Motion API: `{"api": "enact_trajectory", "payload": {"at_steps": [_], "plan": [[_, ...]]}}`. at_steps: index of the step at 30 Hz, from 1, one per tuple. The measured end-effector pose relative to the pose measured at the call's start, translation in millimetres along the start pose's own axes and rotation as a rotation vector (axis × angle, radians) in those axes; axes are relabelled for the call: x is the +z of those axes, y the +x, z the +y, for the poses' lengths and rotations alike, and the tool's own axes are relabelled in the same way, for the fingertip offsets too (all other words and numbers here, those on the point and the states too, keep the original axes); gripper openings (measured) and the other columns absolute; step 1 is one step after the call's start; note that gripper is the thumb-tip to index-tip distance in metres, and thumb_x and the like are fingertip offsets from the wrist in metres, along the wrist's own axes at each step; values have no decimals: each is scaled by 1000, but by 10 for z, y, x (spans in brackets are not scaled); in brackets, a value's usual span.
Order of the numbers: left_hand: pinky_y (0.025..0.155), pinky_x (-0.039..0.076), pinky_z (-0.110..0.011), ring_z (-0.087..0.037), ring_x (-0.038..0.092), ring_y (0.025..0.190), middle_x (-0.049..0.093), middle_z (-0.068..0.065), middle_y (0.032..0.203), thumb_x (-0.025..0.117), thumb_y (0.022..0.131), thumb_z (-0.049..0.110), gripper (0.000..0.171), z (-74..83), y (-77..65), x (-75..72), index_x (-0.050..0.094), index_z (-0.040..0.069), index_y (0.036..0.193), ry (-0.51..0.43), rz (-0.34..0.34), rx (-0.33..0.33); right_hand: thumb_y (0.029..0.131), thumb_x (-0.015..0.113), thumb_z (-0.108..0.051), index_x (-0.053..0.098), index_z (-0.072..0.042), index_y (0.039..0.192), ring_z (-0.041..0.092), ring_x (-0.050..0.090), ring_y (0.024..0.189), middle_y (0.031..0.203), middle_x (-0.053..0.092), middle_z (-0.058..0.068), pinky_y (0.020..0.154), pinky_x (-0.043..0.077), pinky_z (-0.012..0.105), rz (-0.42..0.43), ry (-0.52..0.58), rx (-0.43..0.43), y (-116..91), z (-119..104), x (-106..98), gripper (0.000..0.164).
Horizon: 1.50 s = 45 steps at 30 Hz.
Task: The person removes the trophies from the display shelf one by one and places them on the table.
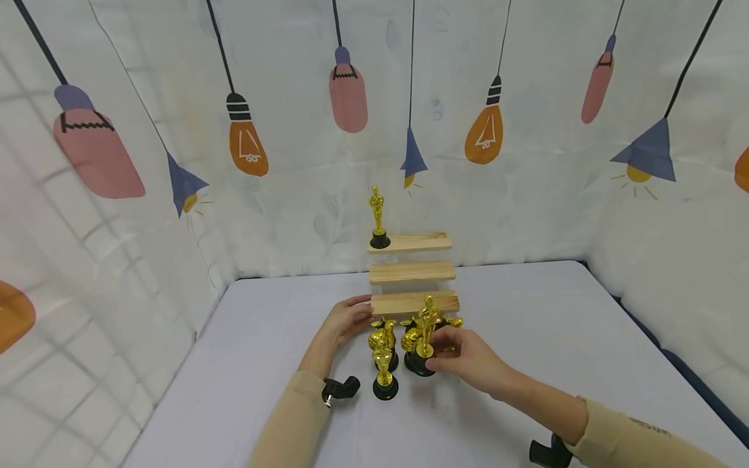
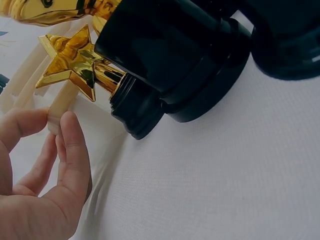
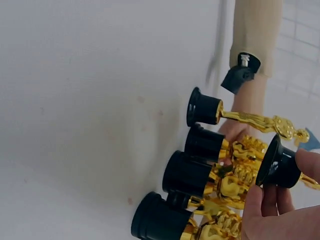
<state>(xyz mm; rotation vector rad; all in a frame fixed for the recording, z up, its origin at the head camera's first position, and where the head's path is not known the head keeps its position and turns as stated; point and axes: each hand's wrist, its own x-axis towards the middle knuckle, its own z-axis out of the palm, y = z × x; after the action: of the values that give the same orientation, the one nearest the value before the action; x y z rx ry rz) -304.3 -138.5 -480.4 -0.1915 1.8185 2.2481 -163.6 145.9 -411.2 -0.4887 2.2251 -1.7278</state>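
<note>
My right hand (image 1: 468,359) holds a gold figure trophy (image 1: 427,322) upright near its black base. In the right wrist view that base (image 3: 281,165) sits between thumb and fingers, raised off the tabletop. My left hand (image 1: 346,320) pinches the left end of the lowest wooden step (image 1: 412,303) of a small three-tier stand; the left wrist view shows thumb and fingers at the wood's end (image 2: 61,106). Another gold figure trophy (image 1: 384,380) stands in front. Behind it are several more gold trophies, some star-topped (image 2: 72,60), partly hidden by one another.
One gold figure trophy (image 1: 377,218) stands on the left end of the top step (image 1: 418,242). Above the lowest step is the middle step (image 1: 412,272). A white cloth covers the table (image 1: 281,325), and a lamp-printed curtain (image 1: 292,214) hangs close behind the stand.
</note>
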Motion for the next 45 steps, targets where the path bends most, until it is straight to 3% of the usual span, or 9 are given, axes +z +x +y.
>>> {"api": "enact_trajectory", "payload": {"at_steps": [20,35,45], "plan": [[83,61,-31,-21,71,93,65,-25,123,67,95,-4,48,-25,9,-12,55,-7,142,-21,-11,6,87,79,-5,62,9,119,23,63,100,108,67,8,83,55,27,-15,3,44,-8,331,195,39],[82,61,-31,-22,70,95,62,-27,128,68,94,-4,48,-33,24,-18,56,-6,141,-31,-3,13,86,80,-6,64,8,117,21,62,98,105,66,7,85,56,37,-5,-20,106,39,474,245,37],[85,60,-32,-23,69,99,60,-28,132,67,94,-5,49,-42,29,-12,56,-6,141,-23,-2,15,85,81,-5,64,8,115,20,60,93,101,65,8,79,54,30,-4,-62,99,91,535,245,37]]}}
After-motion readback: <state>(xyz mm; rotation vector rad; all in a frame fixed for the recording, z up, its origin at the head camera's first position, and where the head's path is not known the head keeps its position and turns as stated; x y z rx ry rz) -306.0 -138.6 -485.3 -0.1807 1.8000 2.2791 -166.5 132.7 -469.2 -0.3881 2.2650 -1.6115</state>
